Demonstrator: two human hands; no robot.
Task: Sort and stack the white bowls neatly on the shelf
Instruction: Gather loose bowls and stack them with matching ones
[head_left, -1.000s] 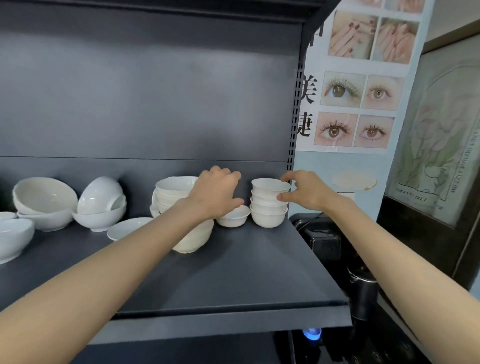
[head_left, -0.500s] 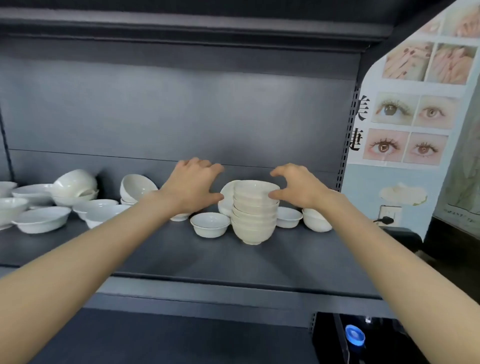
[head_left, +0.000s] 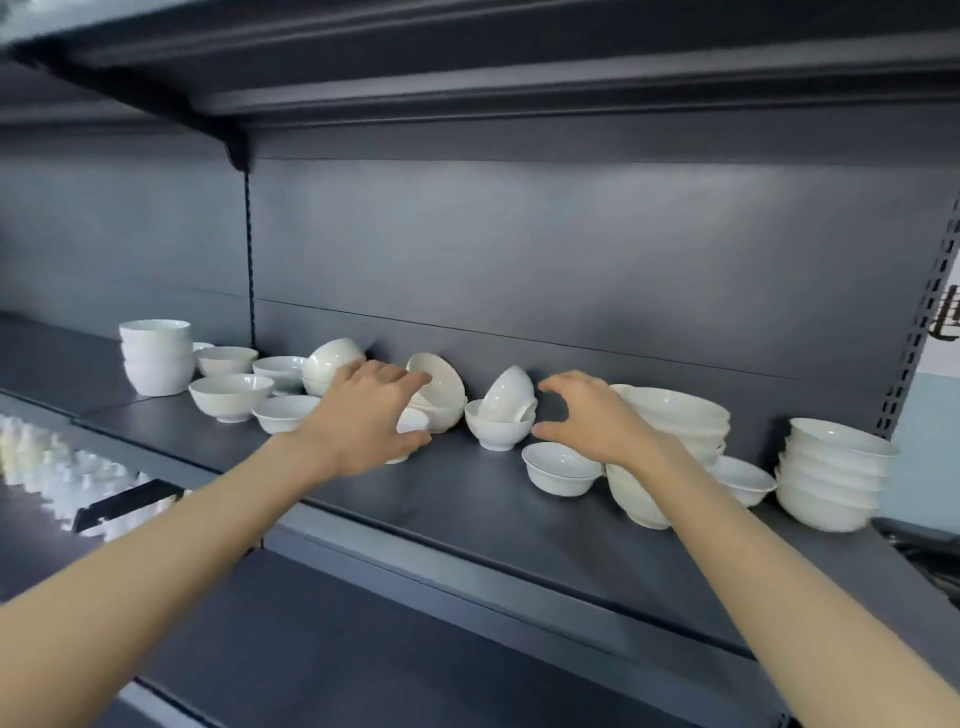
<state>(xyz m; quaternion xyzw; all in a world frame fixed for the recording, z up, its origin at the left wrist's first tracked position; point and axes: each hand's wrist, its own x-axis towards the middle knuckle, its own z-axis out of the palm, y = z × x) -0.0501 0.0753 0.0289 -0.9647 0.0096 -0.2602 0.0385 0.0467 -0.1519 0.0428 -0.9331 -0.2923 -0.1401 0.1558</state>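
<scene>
Left stack (head_left: 156, 358) and right stack (head_left: 831, 473) look done, middle bowls (head_left: 498, 431) are jumbled, your left hand (head_left: 363, 415) and right hand (head_left: 592, 421) are spread open.

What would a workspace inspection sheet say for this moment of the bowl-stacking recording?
surface: dark grey shelf, bowls along its back.
job's things: left stack and right stack upright; big stack behind the right hand; several loose bowls; tilted bowl propped in another bowl; second tilted bowl leaning on a low stack.
clutter: nothing seen.
grips: left hand open, fingertips at the second tilted bowl; right hand open, spread beside the tilted bowl, holding nothing.
cables: nothing seen.
surroundings: upper shelf overhead; blurred white items on a lower level, left.
</scene>
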